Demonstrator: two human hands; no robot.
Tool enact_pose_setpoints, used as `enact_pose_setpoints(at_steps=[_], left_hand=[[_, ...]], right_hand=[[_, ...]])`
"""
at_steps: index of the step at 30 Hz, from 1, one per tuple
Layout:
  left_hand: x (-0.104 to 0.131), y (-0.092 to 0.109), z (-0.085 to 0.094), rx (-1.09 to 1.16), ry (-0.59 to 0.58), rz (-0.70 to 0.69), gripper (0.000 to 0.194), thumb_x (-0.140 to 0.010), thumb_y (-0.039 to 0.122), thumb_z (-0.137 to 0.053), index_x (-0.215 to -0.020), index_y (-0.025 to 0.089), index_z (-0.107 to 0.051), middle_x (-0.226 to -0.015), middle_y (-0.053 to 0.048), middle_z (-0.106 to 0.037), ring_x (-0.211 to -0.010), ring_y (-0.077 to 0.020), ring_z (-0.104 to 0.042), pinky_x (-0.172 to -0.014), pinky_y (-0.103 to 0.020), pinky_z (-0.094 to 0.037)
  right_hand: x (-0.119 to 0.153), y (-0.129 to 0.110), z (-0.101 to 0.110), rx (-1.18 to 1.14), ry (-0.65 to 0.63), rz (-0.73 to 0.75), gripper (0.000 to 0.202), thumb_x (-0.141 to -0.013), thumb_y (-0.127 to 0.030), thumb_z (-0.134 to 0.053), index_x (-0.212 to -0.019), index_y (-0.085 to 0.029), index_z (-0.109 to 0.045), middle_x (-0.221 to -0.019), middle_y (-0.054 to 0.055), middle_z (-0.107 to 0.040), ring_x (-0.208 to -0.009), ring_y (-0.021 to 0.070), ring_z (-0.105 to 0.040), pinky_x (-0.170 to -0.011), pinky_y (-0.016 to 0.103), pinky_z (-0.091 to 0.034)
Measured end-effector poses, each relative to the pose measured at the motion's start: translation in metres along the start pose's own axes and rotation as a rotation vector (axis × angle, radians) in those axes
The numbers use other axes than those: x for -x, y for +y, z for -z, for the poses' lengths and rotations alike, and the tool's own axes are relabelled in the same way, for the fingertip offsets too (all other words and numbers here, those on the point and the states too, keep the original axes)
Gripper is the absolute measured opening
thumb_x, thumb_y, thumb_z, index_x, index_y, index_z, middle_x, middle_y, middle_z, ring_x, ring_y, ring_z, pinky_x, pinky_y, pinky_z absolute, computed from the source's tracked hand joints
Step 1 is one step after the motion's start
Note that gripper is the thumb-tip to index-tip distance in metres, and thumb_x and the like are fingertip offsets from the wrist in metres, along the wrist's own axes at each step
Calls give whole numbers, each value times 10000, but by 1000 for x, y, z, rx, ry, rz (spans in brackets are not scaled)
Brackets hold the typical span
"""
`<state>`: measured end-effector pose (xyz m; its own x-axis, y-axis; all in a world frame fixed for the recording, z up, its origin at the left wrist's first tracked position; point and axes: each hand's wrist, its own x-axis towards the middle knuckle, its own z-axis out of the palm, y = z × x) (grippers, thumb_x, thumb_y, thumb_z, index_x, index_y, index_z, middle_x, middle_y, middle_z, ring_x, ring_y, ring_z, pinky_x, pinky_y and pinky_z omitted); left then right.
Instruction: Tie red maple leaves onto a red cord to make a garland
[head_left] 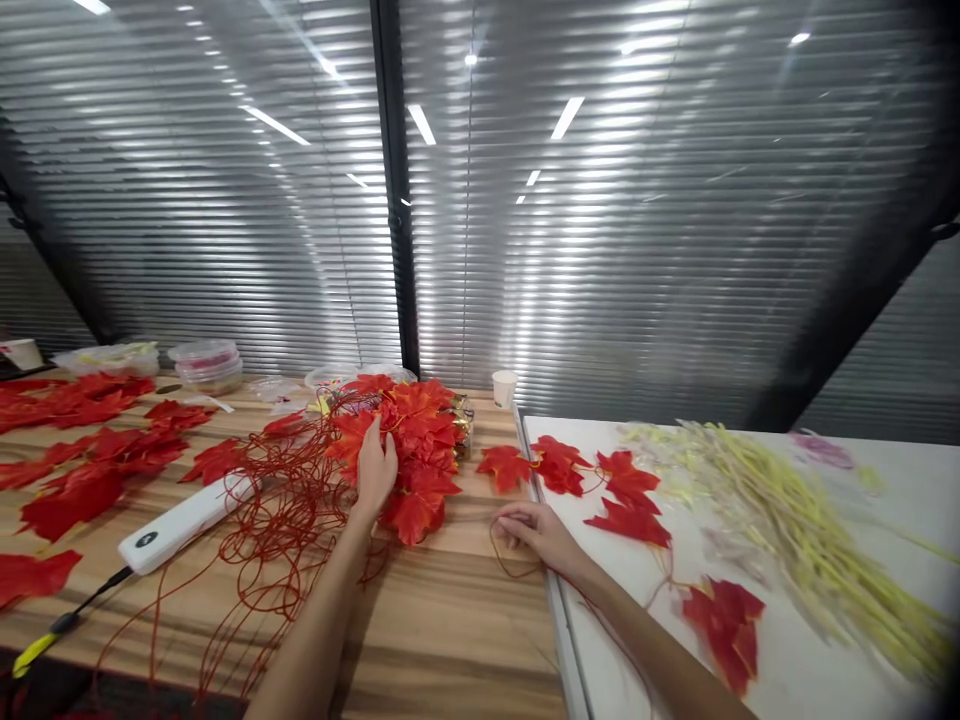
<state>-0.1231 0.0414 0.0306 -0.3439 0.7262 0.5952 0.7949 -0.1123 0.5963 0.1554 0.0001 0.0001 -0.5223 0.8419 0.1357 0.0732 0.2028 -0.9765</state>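
Observation:
My left hand [375, 468] rests with fingers spread on a heap of red artificial maple leaves [416, 440] in the middle of the wooden table [450, 620]. Thin red wire stems [285, 520] trail in loops from the heap toward the near edge. My right hand [534, 532] lies on the table's right edge, fingers curled around a thin red wire strand [504, 555] that leads to a garland of red leaves [615, 490] on the white table [825, 680].
A white hot glue tool [176, 525] with a black cord lies at left. More red leaves [82, 450] cover the far left. Plastic tubs [206, 365] and a paper cup [504, 387] stand by the blinds. Yellow-green artificial sprigs [795, 520] lie at right.

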Motion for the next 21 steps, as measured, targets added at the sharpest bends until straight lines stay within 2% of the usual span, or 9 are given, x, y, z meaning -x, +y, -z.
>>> enact_pose_setpoints(at_steps=[4,9,14,21], left_hand=[[1,-7,-5,-24,-72,-33,431,-819,192,-319,-1239,137,-401,-1235,-120,-488,-1146,-207,-450,-984,-373,-353],[3,-4,-3,-82,-105,-67,363,-802,199,-362,-1128,134,-509,-1090,-117,-561,-1010,-217,-528,-891,-356,-422],[4,4,4,-59,-38,-54,310,-817,239,-356,-974,154,-609,-956,-89,-612,-886,-199,-570,-826,-326,-444],[6,8,7,-28,93,-87,284,-814,242,-388,-892,156,-647,-896,-74,-652,-830,-190,-589,-780,-306,-444]], right_hand=[[0,2,1,-27,8,1,361,-745,-486,-547,-826,-138,-599,-735,54,-645,-567,121,-536,-559,252,-424],[0,-2,1,-43,-8,-7,338,-747,-467,-557,-766,-131,-587,-710,50,-642,-552,111,-525,-558,246,-415],[0,-5,1,-42,14,-12,346,-735,-470,-566,-753,-125,-594,-685,46,-633,-550,111,-522,-558,247,-410],[1,-1,2,-35,6,1,313,-738,-436,-577,-792,-129,-607,-700,41,-633,-572,114,-532,-572,247,-425]])
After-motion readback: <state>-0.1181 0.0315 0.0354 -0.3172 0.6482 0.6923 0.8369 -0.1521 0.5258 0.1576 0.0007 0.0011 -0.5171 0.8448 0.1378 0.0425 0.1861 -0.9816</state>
